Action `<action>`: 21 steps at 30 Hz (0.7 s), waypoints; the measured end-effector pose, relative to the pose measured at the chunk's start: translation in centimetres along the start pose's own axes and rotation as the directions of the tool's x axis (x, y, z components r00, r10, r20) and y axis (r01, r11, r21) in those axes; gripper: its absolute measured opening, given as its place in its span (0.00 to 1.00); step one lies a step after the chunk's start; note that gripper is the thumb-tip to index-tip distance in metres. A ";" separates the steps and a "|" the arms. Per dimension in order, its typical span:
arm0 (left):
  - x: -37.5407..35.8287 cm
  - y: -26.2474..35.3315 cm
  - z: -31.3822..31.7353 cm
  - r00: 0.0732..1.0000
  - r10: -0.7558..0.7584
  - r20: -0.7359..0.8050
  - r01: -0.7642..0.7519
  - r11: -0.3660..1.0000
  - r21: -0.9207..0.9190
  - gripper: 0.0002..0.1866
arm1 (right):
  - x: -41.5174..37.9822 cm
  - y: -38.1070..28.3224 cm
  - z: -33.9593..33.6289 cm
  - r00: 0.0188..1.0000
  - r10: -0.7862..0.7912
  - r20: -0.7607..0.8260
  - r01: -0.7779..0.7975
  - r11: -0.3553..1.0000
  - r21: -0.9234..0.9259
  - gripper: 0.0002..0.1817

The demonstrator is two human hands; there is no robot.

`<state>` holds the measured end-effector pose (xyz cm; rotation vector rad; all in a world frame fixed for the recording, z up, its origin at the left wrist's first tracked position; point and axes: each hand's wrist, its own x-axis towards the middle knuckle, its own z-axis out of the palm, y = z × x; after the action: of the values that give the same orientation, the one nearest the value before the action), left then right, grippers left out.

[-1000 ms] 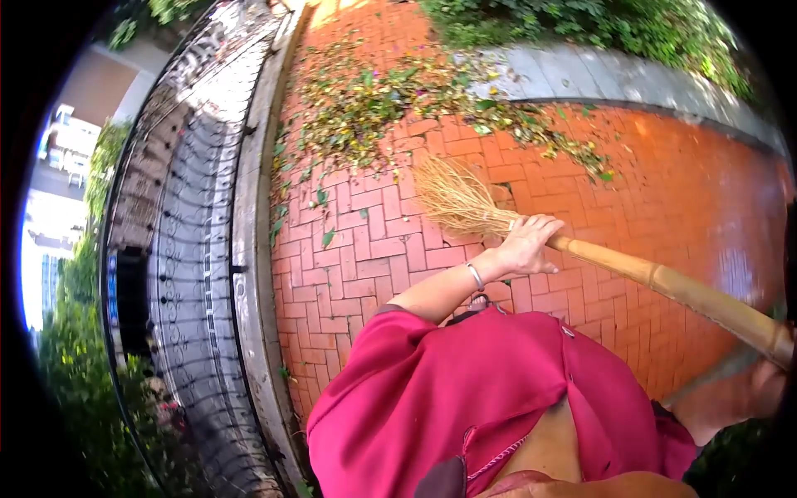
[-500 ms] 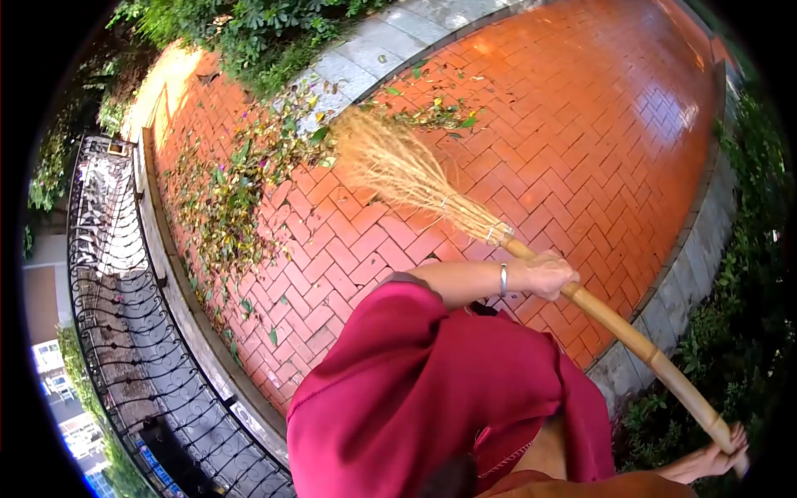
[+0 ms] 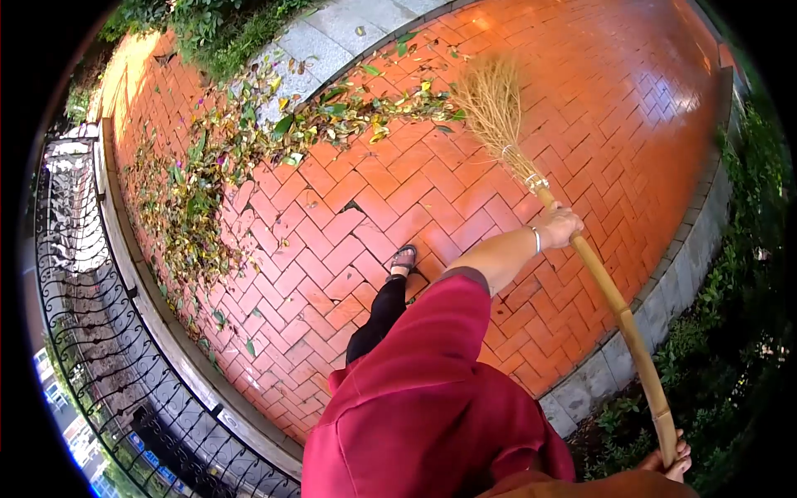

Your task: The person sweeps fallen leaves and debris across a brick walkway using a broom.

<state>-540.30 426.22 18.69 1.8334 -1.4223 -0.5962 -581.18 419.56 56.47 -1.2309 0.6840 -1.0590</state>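
Note:
My left hand (image 3: 558,227), with a silver bangle at the wrist, is wrapped round the bamboo handle of a straw broom (image 3: 604,286), just below the bound head. Lower right, my right hand (image 3: 671,461) grips the handle near its end, partly cut off by the dark view edge. The broom's spread bristles (image 3: 491,98) touch or hover at the right end of a strip of fallen leaves (image 3: 357,116). A larger heap of yellow and green leaves (image 3: 187,195) lies to the left on the red brick paving (image 3: 332,224).
My sandalled foot (image 3: 404,259) stands on the bricks. A black iron railing (image 3: 108,332) on a low kerb runs along the left. Grey stone edging (image 3: 349,37) with shrubs (image 3: 207,33) borders the top; more stone kerb (image 3: 598,373) and dark plants (image 3: 706,332) line the right.
The broom head has swung right, away from the leaf heap, and the handle stands steeper. Both hands kept their hold. My foot and dark-clad leg have come into sight.

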 end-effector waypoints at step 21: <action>-31.9 9.3 -8.2 0.909 -0.382 -0.168 0.411 0.889 0.202 0.07 | 5.2 9.2 4.2 0.910 0.355 0.215 -0.413 0.833 0.369 0.10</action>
<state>-549.01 457.76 28.68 2.3367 -1.0723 -0.5158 -573.02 416.38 49.24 -0.7506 0.5384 -0.7199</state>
